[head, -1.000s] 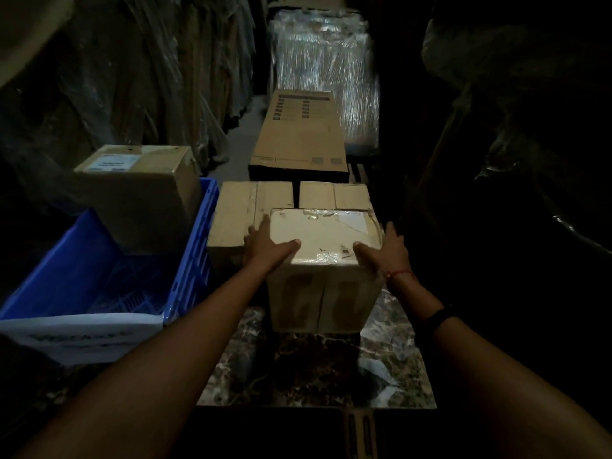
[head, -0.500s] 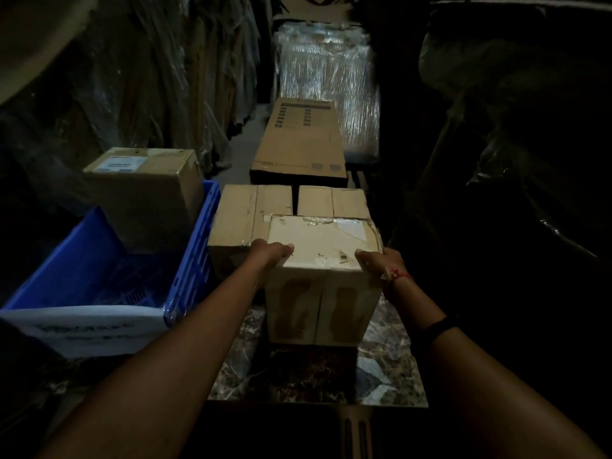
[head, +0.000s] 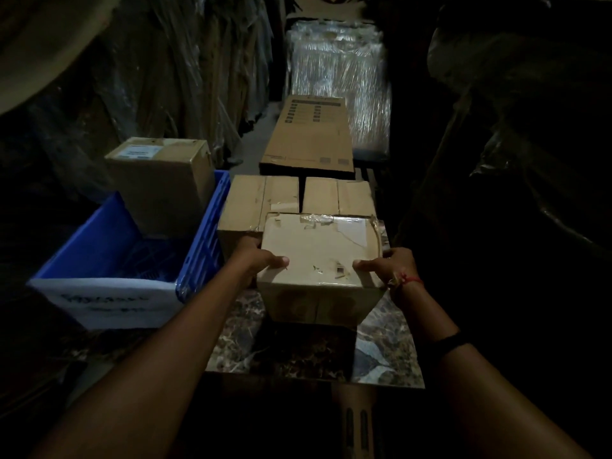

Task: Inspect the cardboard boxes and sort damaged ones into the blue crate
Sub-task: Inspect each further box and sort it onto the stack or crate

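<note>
STOREROOM AISLE: At your far left a blue plastic crate [head: 203, 250] stands just beside the marble-patterned surface [head: 387, 352]. A white paper label [head: 109, 303] runs across its near end (the handwriting is too blurred to read). A brown cardboard box with a white shipping sticker [head: 162, 187] stands upright in the crate's far end, rising above the rim.

Next comes your left hand [head: 255, 260], its thumb laid on top of a worn pale cardboard box with torn tape [head: 318, 253] and the rest of the hand wrapped round its left side. You hold that box at the centre of the frame, over the middle of the surface. It is just in front of a plain brown cardboard box [head: 261, 203] and a second plain brown box [head: 337, 197], which stand side by side with a narrow gap between them.

The held box's top shows clear tape peeling along the far edge, a ripped white label and scuffs near the front. Whether its base touches the surface cannot be told in the gloom. Your right hand [head: 390, 266] clamps the opposite side, thumb on top, with a red thread [head: 409, 280] at the wrist and a black band [head: 453, 339] further up the forearm.

Beyond the pair, a long flat brown carton [head: 308, 134] lies lengthways toward a stack wrapped in clear film [head: 337, 77].
</note>
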`<state>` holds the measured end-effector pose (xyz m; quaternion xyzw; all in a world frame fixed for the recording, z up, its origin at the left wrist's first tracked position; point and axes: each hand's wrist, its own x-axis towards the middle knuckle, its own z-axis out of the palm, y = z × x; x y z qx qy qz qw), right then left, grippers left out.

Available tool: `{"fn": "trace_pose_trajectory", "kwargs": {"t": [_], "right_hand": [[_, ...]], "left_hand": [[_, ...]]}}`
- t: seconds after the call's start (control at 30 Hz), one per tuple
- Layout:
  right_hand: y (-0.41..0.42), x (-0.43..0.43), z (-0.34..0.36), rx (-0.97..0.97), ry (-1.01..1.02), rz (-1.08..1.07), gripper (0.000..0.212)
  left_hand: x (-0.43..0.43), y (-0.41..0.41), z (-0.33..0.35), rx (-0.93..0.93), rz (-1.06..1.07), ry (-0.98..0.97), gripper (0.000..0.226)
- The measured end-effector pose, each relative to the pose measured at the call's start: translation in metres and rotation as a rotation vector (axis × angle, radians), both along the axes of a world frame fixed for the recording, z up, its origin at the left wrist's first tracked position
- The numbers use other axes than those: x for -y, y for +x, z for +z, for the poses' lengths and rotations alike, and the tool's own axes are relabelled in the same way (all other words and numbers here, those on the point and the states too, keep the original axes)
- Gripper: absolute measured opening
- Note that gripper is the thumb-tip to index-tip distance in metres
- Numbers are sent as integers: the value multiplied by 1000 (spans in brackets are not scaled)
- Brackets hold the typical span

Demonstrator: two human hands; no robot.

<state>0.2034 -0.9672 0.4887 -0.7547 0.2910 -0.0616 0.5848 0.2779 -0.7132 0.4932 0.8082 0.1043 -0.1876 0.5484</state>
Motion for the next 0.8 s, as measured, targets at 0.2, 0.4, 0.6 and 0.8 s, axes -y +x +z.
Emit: {"fn": "trace_pose_trajectory", "kwargs": {"t": [0.2, 0.4, 0.6, 0.8], "right_hand": [[-42, -15, -21, 82, -44, 3, 48], [-99, -31, -93, 37, -185, -71, 58], [-151, -59, -148, 84, -141, -18, 67], [-178, -72, -174, 63, -35, -41, 74]], "left_hand": [[-15, -44, -21, 113, 12, -41, 66], [-35, -96, -80, 179, -25, 19, 83], [-55, -136, -148, 44, -71, 96, 61], [-58, -165, -182, 54, -58, -9, 54]]}}
